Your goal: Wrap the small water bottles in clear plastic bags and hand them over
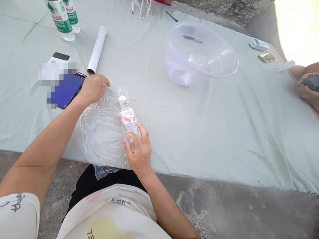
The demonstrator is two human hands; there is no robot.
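My right hand (139, 151) grips the lower part of a small water bottle (127, 116) with a white cap and a pink label, lying on a sheet of clear plastic film (99, 132). The film is spread flat on the pale green tablecloth (199, 132) and hangs over the near edge. My left hand (93, 88) has its fingers curled and presses down on the film's far left corner. A roll of film (96, 49) lies just beyond that hand.
A phone with a blue screen (66, 91) lies left of my left hand. Two green-labelled bottles (62, 18) stand at the far left. A clear plastic basin (199, 53) sits mid-table. Another person's hands (307, 86) hold a phone at the right edge, near small devices (260, 44).
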